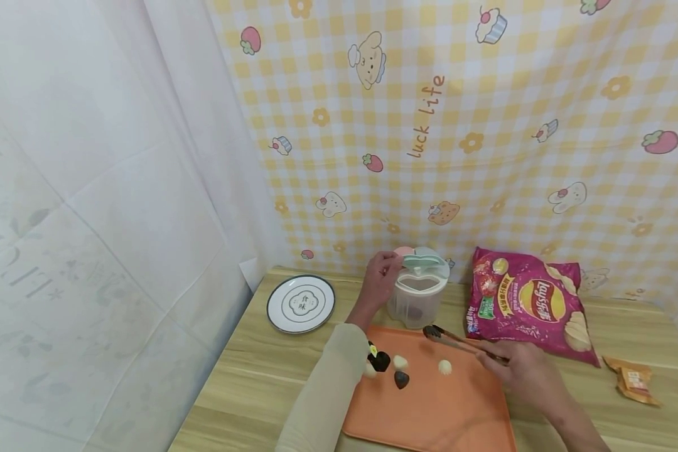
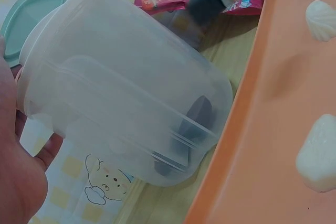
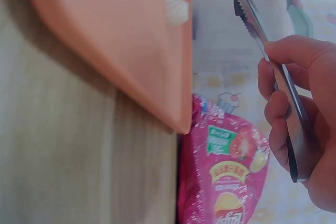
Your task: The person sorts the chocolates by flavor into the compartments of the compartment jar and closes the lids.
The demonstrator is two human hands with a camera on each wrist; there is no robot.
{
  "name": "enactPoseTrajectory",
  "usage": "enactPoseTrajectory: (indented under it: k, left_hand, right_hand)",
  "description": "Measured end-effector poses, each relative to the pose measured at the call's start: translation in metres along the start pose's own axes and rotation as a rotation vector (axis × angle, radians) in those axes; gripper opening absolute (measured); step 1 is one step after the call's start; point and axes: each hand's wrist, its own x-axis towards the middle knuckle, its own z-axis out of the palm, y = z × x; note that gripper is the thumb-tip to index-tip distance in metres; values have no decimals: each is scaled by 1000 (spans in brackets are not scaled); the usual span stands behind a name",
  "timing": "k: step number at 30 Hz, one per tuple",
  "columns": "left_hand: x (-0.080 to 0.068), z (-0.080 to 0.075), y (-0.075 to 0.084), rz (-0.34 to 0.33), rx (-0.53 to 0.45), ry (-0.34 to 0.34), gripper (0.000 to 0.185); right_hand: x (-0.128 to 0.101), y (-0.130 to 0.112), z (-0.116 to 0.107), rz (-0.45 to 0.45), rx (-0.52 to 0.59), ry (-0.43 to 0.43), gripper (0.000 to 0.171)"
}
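Observation:
My left hand [image 1: 380, 279] is at the top of a clear plastic storage container [image 1: 415, 311], its fingers around the rim. A mint-green flap [image 1: 422, 260] on the white lid stands raised above a heart-shaped opening. Dark pieces [image 2: 197, 114] lie at the container's bottom. In my right hand [image 1: 522, 370] I grip metal tongs [image 3: 283, 82]; between their toothed tips nothing shows. The tips hover over the far edge of an orange tray [image 1: 429, 414]. White shell-like pieces [image 1: 444, 366] and a dark piece [image 1: 402, 379] sit on that tray.
Behind the right hand lies a magenta chip bag [image 1: 525, 301], with a small orange packet [image 1: 633, 380] to its right. A white plate [image 1: 301, 304] rests at the left on the wooden table [image 1: 243, 370]. Beside my left sleeve is a black object [image 1: 380, 361] with a yellow mark.

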Motion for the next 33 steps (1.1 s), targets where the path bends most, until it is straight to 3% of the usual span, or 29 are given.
enactPoseTrajectory:
  k: [4, 7, 15, 24, 33]
  left_hand:
    - [1, 0, 0, 16, -5, 5, 40]
    - [1, 1, 0, 20, -2, 8, 40]
    - [0, 0, 1, 28, -13, 6, 39]
    - [-1, -2, 0, 106, -3, 25, 39]
    - [0, -1, -1, 110, -7, 28, 39]
  right_hand:
    - [3, -7, -4, -108, -3, 106, 27]
    - [7, -12, -9, -137, 3, 144, 28]
    - [18, -20, -19, -84, 60, 152, 28]
    - [34, -27, -21, -28, 10, 218, 27]
    - [50, -30, -16, -20, 25, 264, 24]
